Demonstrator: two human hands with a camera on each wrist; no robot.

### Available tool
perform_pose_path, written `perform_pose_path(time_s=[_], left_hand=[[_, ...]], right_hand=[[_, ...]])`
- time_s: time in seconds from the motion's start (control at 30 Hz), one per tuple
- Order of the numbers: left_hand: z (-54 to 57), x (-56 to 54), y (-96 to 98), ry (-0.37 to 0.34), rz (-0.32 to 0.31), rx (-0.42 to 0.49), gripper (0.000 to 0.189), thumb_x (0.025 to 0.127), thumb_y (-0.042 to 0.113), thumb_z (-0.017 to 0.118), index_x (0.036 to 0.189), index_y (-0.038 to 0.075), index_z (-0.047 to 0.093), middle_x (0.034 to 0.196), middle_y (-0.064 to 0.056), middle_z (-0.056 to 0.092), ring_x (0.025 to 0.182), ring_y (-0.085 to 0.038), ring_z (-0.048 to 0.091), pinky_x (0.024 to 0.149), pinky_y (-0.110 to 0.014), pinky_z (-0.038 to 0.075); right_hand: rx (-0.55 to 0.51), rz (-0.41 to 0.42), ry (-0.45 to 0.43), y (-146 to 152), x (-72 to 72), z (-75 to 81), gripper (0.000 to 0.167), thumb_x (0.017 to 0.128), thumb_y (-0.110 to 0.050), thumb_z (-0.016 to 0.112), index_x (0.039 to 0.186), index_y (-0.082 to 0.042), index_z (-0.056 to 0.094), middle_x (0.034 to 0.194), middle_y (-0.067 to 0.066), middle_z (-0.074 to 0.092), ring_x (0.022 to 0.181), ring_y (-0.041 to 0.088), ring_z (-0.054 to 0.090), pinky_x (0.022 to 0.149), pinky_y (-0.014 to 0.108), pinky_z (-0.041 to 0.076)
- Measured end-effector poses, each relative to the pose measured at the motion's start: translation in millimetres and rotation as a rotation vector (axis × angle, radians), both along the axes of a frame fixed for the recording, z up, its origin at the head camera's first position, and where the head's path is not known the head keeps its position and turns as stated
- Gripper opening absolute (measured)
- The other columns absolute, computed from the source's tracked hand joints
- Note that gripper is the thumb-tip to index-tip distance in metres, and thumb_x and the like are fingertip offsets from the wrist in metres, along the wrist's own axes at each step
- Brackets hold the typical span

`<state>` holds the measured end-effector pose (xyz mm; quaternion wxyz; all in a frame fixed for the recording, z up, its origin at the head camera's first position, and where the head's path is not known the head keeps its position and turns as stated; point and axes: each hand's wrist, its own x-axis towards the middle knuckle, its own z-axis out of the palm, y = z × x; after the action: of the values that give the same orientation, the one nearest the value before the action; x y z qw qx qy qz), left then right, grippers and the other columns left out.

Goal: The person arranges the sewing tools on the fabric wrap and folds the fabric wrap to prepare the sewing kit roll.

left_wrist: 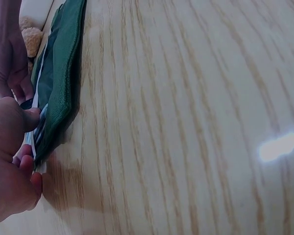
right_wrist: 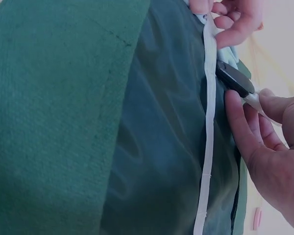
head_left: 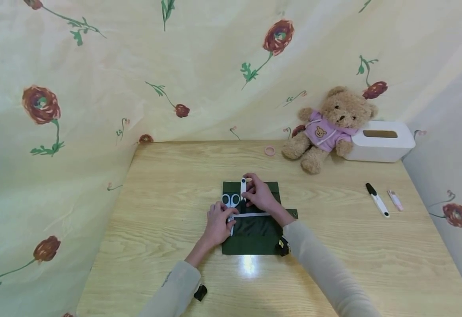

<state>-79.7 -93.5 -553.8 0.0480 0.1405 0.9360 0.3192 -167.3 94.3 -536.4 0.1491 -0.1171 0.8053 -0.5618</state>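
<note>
A dark green fabric tool roll (head_left: pixel 251 247) lies open on the table, crossed by a white elastic band (right_wrist: pixel 208 147). White-handled scissors (head_left: pixel 231 204) are tucked under the band on its left side. My left hand (head_left: pixel 216 224) pinches the band beside the scissors. Just right of the scissors, my right hand (head_left: pixel 259 194) holds a slim white tool with a black cap (head_left: pixel 243 188) between thumb and fingers. In the right wrist view, that black cap (right_wrist: pixel 235 78) points down at the band, its tip right at the band's edge.
At the right lie another white tool with a black cap (head_left: pixel 378 201) and a small pink-and-white item (head_left: pixel 395 200). A teddy bear (head_left: pixel 328 127) leans against a white tissue box (head_left: pixel 381 147) at the back. A pink ring (head_left: pixel 269 151) lies near the wall.
</note>
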Motion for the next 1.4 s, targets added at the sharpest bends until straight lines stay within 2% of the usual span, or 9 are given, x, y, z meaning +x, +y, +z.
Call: perform_pose_path(time_s=[0.13, 0.37, 0.57, 0.7, 1.0, 1.13, 1.4], left_hand=[[0.0, -0.6, 0.3, 0.001, 0.011, -0.006, 0.02, 0.093, 0.013, 0.071, 0.113, 0.018, 0.069, 0.113, -0.01, 0.043, 0.101, -0.028, 0.039, 0.081, -0.04, 0.031], [0.9, 1.2, 0.7, -0.043, 0.026, -0.012, 0.02, 0.094, 0.014, 0.071, 0.113, 0.018, 0.067, 0.113, -0.009, 0.042, 0.102, -0.028, 0.038, 0.083, -0.042, 0.032], [1.3, 0.8, 2.8, -0.052, 0.038, -0.007, 0.02, 0.094, 0.013, 0.071, 0.112, 0.019, 0.066, 0.113, -0.009, 0.042, 0.102, -0.028, 0.038, 0.084, -0.043, 0.032], [-0.2, -1.8, 4.4, -0.043, 0.026, 0.0, 0.02, 0.094, 0.014, 0.071, 0.112, 0.019, 0.066, 0.112, -0.009, 0.043, 0.101, -0.028, 0.038, 0.084, -0.043, 0.033], [-4.1, 1.2, -1.4, -0.039, 0.029, 0.0, 0.02, 0.093, 0.013, 0.071, 0.112, 0.02, 0.067, 0.112, -0.009, 0.043, 0.101, -0.028, 0.038, 0.085, -0.045, 0.033], [-2.7, 0.4, -1.4, -0.028, 0.019, 0.011, 0.02, 0.093, 0.013, 0.071, 0.112, 0.018, 0.066, 0.112, -0.01, 0.043, 0.101, -0.029, 0.038, 0.084, -0.046, 0.032], [0.1, 0.4, 0.1, -0.059, 0.033, 0.0, 0.022, 0.093, 0.013, 0.071, 0.114, 0.018, 0.067, 0.114, -0.01, 0.043, 0.103, -0.03, 0.038, 0.086, -0.046, 0.032]], right_hand=[[0.027, 0.029, -0.006, -1, 1.0, 2.3, 0.054, 0.091, 0.007, 0.067, 0.139, -0.002, 0.042, 0.1, 0.017, 0.056, 0.074, 0.026, 0.063, 0.057, 0.036, 0.056], [0.127, 0.076, -0.036, 1, 4.2, 9.6, 0.051, 0.091, 0.006, 0.067, 0.136, 0.0, 0.043, 0.095, 0.015, 0.057, 0.067, 0.022, 0.061, 0.058, 0.034, 0.055], [0.265, 0.113, -0.044, -2, 5.0, 15.8, 0.053, 0.092, 0.001, 0.068, 0.138, -0.001, 0.043, 0.091, 0.011, 0.059, 0.066, 0.02, 0.059, 0.062, 0.033, 0.052], [0.336, 0.133, -0.045, -1, 5.2, 21.4, 0.052, 0.091, 0.0, 0.07, 0.137, -0.001, 0.045, 0.085, 0.009, 0.058, 0.067, 0.02, 0.058, 0.063, 0.033, 0.049], [0.374, 0.192, -0.049, -5, 8.6, 17.2, 0.05, 0.089, -0.001, 0.073, 0.133, 0.003, 0.05, 0.081, 0.007, 0.058, 0.068, 0.019, 0.057, 0.062, 0.031, 0.047], [0.392, 0.198, -0.029, -5, 7.7, 17.6, 0.049, 0.087, 0.0, 0.074, 0.131, 0.003, 0.051, 0.082, 0.007, 0.057, 0.07, 0.019, 0.056, 0.063, 0.031, 0.046], [0.411, 0.21, -0.043, -4, 6.7, 19.0, 0.048, 0.087, -0.001, 0.075, 0.129, 0.003, 0.051, 0.083, 0.007, 0.057, 0.07, 0.019, 0.056, 0.063, 0.031, 0.046]])
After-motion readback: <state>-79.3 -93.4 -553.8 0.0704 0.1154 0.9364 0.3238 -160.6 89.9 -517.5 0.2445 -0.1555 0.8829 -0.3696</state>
